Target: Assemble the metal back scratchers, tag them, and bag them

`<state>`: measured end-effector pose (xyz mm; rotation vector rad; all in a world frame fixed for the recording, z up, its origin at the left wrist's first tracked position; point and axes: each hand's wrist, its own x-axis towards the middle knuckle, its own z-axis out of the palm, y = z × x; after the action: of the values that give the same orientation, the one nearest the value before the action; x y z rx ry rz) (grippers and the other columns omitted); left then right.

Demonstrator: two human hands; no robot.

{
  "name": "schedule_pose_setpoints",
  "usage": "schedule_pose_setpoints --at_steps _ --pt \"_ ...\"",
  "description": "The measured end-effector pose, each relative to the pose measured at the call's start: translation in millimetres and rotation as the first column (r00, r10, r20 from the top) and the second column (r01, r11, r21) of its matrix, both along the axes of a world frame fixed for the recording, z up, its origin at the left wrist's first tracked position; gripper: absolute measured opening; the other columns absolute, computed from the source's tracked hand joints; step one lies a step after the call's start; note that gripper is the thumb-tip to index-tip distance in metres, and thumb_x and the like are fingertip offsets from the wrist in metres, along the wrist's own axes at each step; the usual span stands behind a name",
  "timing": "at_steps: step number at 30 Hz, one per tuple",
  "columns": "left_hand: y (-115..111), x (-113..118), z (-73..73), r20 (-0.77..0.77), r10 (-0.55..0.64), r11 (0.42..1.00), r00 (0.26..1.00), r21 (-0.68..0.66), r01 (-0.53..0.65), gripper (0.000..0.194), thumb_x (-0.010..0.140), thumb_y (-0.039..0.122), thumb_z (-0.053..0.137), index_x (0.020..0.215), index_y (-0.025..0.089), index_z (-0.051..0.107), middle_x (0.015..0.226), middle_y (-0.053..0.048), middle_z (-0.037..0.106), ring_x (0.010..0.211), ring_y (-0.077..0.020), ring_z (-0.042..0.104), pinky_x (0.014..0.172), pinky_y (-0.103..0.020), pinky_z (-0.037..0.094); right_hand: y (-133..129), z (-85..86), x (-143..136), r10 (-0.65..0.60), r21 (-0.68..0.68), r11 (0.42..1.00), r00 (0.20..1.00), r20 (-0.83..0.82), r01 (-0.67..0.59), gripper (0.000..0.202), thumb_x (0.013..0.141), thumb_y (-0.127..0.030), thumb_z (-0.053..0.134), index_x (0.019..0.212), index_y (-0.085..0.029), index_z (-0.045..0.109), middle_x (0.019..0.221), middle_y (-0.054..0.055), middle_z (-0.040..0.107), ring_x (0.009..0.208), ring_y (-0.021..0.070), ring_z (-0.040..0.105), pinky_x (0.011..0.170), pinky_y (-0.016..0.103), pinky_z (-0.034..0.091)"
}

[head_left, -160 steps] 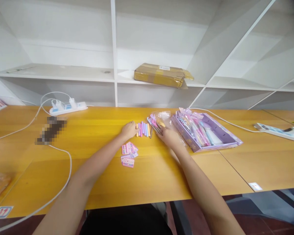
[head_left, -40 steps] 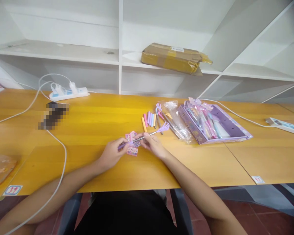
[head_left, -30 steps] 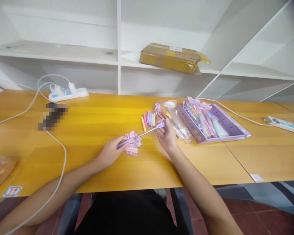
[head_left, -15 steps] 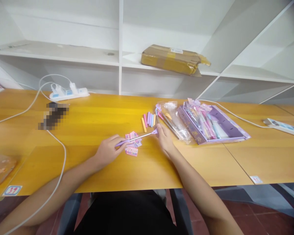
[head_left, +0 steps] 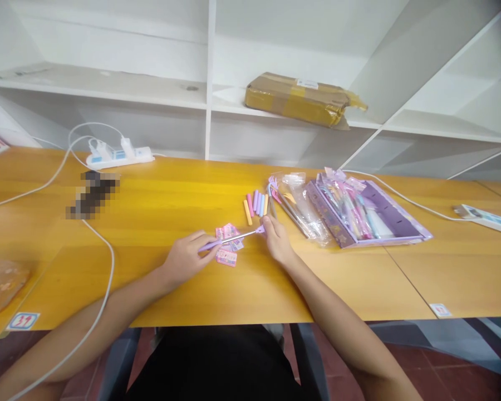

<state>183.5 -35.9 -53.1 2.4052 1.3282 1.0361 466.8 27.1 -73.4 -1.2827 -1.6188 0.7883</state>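
A telescopic back scratcher with a purple handle, a thin metal rod and a purple head stretches between my hands. My left hand is closed around the handle. At the other end, my right hand pinches the purple head, partly hiding it. Below the rod lie several pink printed cards. Just beyond my right hand, several short pastel sleeves in yellow, pink, purple and blue lie in a row. More back scratchers with metal rods and colored claw heads rest beside them, by clear plastic wrapping.
A purple open box holds several wrapped items at the right. A power strip with white cables stands at the back left, and another strip lies far right. A taped carton sits on the white shelf.
My right hand has come slightly toward my left hand, and the visible metal rod looks a little shorter. The whole view has shifted slightly.
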Motion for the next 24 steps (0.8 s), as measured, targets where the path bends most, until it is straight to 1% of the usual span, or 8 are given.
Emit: schedule_pose_setpoints --at_steps 7,11,14,19,21,24 --pt "-2.6 4.2 0.4 0.022 -0.022 1.000 1.000 -0.011 0.022 0.021 0.103 0.035 0.058 0.103 0.022 0.075 0.088 -0.005 0.075 0.081 -0.0165 0.070 0.073 -0.027 0.052 -7.5 -8.9 -8.1 0.042 -0.052 0.998 0.998 -0.042 -0.044 0.049 0.105 -0.064 0.042 0.075 -0.025 0.044 0.065 -0.002 0.045 0.062 0.0172 0.042 0.058 0.031 0.033" --pt "-5.1 7.1 -1.6 0.024 -0.009 1.000 1.000 -0.007 0.009 0.019 0.102 0.035 0.059 0.102 0.023 0.074 0.088 -0.004 0.075 0.080 -0.0162 0.070 0.073 -0.027 0.052 -11.9 -10.9 -13.6 0.067 -0.062 0.995 0.994 -0.091 -0.072 0.046 0.104 -0.062 0.045 0.076 -0.025 0.046 0.066 -0.001 0.044 0.063 0.0176 0.042 0.057 0.031 0.032" --pt "-7.3 9.4 -5.2 0.030 -0.003 1.000 1.000 -0.014 0.003 0.019 0.101 0.036 0.060 0.102 0.023 0.074 0.088 -0.004 0.074 0.080 -0.0163 0.070 0.072 -0.027 0.052 -15.3 -11.1 -17.0 0.070 -0.056 0.996 0.994 -0.088 -0.075 0.048 0.105 -0.062 0.045 0.075 -0.025 0.045 0.066 -0.001 0.044 0.063 0.0174 0.041 0.057 0.031 0.032" --pt "-10.7 12.4 -7.9 0.076 -0.017 1.000 0.997 -0.020 0.019 0.017 0.101 0.033 0.061 0.104 0.023 0.074 0.088 -0.003 0.074 0.079 -0.0157 0.069 0.072 -0.028 0.052 -21.2 -10.5 -22.1 0.082 -0.084 0.992 0.992 -0.096 -0.090 0.050 0.104 -0.065 0.043 0.074 -0.025 0.042 0.063 -0.003 0.040 0.059 0.0161 0.039 0.057 0.031 0.031" --pt "-11.6 13.2 -8.3 0.078 -0.011 1.000 0.997 -0.015 0.013 0.017 0.101 0.033 0.062 0.104 0.023 0.074 0.087 -0.003 0.073 0.078 -0.0158 0.069 0.070 -0.027 0.051 -22.7 -11.1 -23.7 0.080 -0.093 0.992 0.991 -0.103 -0.090 0.050 0.104 -0.065 0.042 0.074 -0.025 0.041 0.063 -0.003 0.039 0.058 0.0157 0.038 0.056 0.031 0.031" --pt "-12.6 14.3 -9.8 0.067 0.002 1.000 0.998 -0.014 -0.001 0.018 0.101 0.034 0.061 0.104 0.023 0.075 0.087 -0.003 0.074 0.079 -0.0164 0.069 0.072 -0.028 0.052 -24.0 -13.1 -25.7 0.078 -0.100 0.991 0.992 -0.095 -0.087 0.050 0.105 -0.065 0.042 0.074 -0.025 0.040 0.064 -0.004 0.038 0.059 0.0155 0.038 0.057 0.031 0.030"
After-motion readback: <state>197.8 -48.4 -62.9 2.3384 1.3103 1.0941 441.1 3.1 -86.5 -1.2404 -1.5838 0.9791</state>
